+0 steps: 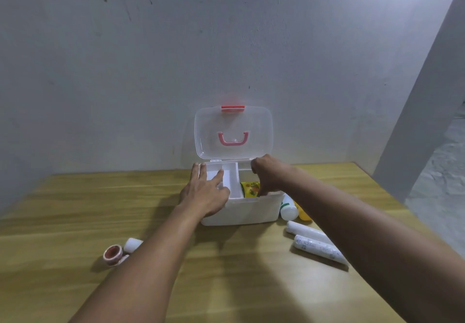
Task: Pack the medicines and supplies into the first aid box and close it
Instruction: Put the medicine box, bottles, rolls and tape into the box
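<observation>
A white plastic first aid box [241, 212] is sitting open on the desk [75, 209]; the left hand [205, 192] is resting flat on its tray, the right hand [270, 175] is pinching a yellow sachet [249, 189] inside, likely light, soft and crinkly

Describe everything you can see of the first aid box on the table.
The first aid box is white, plastic-looking, standing on the wooden table near the wall. Its clear lid, with pink handle and red latch, stands open upright. A white divided tray sits inside beside a yellow packet. The left hand rests on it; the right hand reaches inside.
</observation>
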Demonstrator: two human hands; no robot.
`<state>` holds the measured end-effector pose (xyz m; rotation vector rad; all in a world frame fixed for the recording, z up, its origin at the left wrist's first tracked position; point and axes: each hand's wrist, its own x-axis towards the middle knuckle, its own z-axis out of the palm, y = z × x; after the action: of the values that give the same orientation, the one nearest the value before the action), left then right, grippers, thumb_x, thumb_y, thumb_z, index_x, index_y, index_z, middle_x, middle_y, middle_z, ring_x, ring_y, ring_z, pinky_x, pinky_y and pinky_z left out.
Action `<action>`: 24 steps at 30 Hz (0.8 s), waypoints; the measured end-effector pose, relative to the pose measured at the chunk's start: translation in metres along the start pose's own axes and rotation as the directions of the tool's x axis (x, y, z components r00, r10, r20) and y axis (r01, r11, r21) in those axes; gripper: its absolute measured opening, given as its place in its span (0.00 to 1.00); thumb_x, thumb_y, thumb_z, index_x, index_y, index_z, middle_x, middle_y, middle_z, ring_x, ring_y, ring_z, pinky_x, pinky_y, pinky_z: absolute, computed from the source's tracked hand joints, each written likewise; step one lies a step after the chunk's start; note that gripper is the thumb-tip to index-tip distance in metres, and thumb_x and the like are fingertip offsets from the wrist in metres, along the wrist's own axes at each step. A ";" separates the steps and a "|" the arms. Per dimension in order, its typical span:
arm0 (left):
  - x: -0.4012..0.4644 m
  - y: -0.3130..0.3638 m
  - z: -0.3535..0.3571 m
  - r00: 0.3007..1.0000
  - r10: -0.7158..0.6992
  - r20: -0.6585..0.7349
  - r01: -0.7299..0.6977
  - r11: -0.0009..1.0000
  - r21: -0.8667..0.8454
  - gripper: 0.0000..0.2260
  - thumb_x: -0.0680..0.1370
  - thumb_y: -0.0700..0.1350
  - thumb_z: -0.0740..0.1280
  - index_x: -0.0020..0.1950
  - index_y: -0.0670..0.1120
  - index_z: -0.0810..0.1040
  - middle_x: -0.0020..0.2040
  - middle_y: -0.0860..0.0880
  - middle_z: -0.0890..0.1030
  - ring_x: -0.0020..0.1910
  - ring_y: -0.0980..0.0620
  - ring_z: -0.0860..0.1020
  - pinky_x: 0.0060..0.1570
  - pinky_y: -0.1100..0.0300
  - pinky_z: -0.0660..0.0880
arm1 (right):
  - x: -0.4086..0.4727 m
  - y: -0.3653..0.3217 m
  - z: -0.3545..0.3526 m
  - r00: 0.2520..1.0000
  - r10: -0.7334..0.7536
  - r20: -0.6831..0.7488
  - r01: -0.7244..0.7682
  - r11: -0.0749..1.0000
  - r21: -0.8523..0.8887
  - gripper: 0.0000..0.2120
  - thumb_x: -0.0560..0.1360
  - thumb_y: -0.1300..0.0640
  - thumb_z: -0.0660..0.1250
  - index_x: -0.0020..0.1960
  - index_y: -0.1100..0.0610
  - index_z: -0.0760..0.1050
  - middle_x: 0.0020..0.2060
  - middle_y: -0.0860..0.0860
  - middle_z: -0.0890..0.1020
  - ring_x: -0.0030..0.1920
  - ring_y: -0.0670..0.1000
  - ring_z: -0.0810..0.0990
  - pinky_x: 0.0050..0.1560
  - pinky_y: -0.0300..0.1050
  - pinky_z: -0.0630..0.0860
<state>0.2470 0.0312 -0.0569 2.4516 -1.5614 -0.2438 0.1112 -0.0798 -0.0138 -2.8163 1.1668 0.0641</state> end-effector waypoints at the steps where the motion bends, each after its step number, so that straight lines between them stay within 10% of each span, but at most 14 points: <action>1: 0.001 0.000 0.000 1.000 0.000 0.003 0.000 1.000 0.000 0.27 0.79 0.54 0.50 0.79 0.58 0.49 0.81 0.46 0.43 0.79 0.48 0.36 0.75 0.46 0.54 | -0.001 0.000 0.001 1.000 0.025 -0.005 -0.025 1.000 0.012 0.23 0.65 0.58 0.79 0.56 0.65 0.76 0.50 0.59 0.81 0.43 0.54 0.75 0.38 0.44 0.72; 11: -0.001 0.002 -0.001 1.000 -0.005 0.010 0.005 1.000 0.013 0.27 0.79 0.54 0.49 0.79 0.58 0.48 0.81 0.46 0.42 0.79 0.47 0.36 0.74 0.46 0.54 | 0.001 -0.005 0.010 0.996 0.083 0.013 -0.084 0.989 0.125 0.17 0.72 0.64 0.67 0.61 0.62 0.78 0.58 0.56 0.81 0.56 0.57 0.80 0.54 0.45 0.78; 17: 0.000 0.000 -0.001 1.000 0.002 0.023 -0.002 1.000 0.002 0.27 0.79 0.53 0.49 0.79 0.58 0.48 0.81 0.45 0.42 0.79 0.47 0.36 0.75 0.47 0.51 | -0.022 0.040 -0.024 0.963 0.255 -0.090 -0.135 0.740 0.659 0.09 0.71 0.71 0.69 0.49 0.63 0.76 0.39 0.62 0.83 0.34 0.56 0.84 0.41 0.54 0.84; 24: -0.001 0.003 -0.002 0.999 -0.005 0.032 0.004 0.999 0.038 0.27 0.80 0.52 0.48 0.79 0.58 0.46 0.81 0.46 0.42 0.79 0.46 0.36 0.75 0.45 0.51 | -0.081 0.118 -0.021 0.853 0.494 0.167 -0.515 0.849 0.121 0.13 0.67 0.56 0.78 0.40 0.64 0.79 0.32 0.56 0.80 0.36 0.55 0.82 0.35 0.49 0.81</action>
<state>0.2450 0.0313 -0.0539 2.4920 -1.5870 -0.2578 -0.0294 -0.1073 0.0048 -2.2546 1.7584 0.1774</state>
